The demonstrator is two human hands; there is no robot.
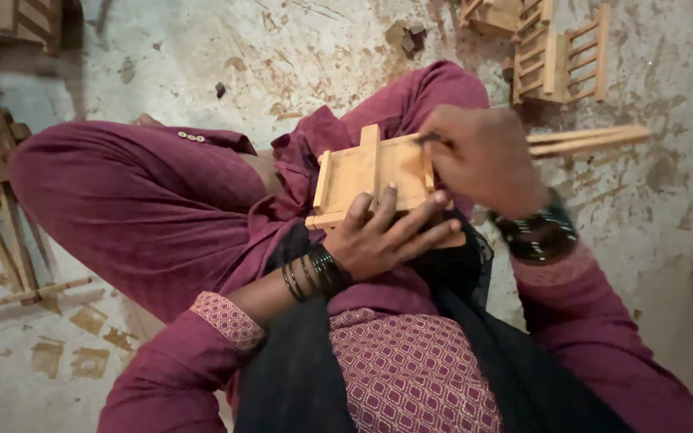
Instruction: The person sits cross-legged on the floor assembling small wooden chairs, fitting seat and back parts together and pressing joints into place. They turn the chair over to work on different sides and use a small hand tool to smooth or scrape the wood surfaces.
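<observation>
The left hand [387,236] clasps a small wooden frame [370,172] on the lap; the right hand [483,156] pinches a thin dark tool [431,140] at its top edge. A slip could jab the supporting fingers just below.

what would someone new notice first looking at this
Dead centre, a small wooden frame rests on the lap, steadied from below by the left hand, while the right hand presses a thin dark tool against its top right edge. Behind, at upper right, finished slatted wooden pieces sit on the stained floor.
</observation>
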